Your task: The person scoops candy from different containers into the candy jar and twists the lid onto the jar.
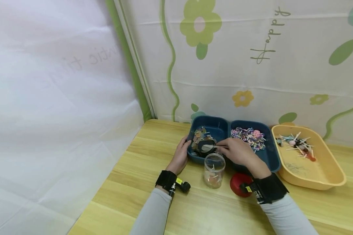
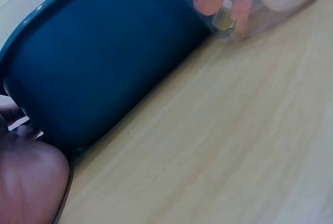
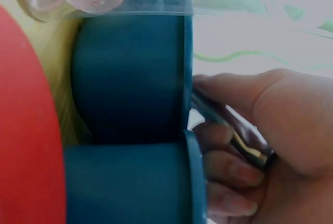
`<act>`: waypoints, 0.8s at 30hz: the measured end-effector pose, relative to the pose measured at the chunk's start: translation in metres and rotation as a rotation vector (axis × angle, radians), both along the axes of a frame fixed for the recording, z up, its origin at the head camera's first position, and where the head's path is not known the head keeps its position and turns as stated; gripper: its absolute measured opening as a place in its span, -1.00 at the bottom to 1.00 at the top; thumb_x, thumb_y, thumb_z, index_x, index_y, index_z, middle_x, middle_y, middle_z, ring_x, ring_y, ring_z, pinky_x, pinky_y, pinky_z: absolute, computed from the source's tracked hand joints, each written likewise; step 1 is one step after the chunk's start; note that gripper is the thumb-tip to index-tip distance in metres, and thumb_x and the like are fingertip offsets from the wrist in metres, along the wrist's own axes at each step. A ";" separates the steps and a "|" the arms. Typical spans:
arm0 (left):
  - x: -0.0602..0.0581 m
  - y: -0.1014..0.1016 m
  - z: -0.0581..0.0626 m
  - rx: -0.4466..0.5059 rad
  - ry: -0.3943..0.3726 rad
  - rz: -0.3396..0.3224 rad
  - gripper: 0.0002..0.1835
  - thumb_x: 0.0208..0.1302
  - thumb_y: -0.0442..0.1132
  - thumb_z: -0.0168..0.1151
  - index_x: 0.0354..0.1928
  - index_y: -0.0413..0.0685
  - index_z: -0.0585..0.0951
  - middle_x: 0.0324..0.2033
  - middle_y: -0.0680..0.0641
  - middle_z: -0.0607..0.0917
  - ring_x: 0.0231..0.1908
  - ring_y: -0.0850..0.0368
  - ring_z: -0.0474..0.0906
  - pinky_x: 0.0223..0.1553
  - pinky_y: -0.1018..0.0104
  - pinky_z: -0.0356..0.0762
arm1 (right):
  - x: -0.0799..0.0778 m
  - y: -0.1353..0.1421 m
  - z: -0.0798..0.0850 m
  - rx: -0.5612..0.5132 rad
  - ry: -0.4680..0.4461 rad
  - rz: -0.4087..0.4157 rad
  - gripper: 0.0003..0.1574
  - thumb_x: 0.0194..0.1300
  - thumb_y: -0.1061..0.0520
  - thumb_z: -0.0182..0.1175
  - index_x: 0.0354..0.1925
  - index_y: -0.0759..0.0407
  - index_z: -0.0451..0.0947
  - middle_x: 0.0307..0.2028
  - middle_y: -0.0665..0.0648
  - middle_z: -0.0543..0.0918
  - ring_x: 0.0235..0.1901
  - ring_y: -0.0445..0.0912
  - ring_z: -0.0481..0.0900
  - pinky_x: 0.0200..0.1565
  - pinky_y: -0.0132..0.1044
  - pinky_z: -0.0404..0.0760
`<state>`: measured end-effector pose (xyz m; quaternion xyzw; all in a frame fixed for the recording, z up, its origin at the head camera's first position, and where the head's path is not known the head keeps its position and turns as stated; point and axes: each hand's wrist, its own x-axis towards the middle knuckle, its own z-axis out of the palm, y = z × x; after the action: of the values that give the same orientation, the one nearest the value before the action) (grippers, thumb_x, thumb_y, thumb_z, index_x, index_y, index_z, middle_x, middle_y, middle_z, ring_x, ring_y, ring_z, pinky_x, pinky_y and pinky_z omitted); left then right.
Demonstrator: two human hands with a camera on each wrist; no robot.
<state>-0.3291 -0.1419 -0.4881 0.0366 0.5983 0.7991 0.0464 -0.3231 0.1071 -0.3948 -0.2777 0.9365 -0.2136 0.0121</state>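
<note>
Our curled right hand (image 1: pixel 238 151) grips a slim, silvery spoon (image 1: pixel 207 148), its pale bowl pointing nine o'clock over the blue tray (image 1: pixel 217 125). Our left hand's (image 1: pixel 180 156) relaxed fingers touch the tray's eight-o'clock side.

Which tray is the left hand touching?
The leftmost blue tray; the left hand rests against its outer side. The other blue tray and the yellow tray lie farther right.
</note>
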 end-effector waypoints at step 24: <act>0.000 0.001 -0.001 0.029 0.012 -0.018 -0.47 0.69 -0.16 -0.23 0.60 -0.04 0.14 0.55 -0.20 0.17 0.49 -0.06 0.17 0.47 0.01 0.18 | -0.010 0.013 -0.008 -0.180 -0.138 0.252 -0.66 0.53 0.18 0.16 0.15 0.22 0.70 0.05 0.19 0.74 0.05 0.10 0.68 0.06 0.09 0.65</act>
<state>-0.3291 -0.1413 -0.4890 0.0474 0.5867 0.8069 0.0496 -0.3336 0.1203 -0.4030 -0.3774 0.8684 -0.3119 0.0782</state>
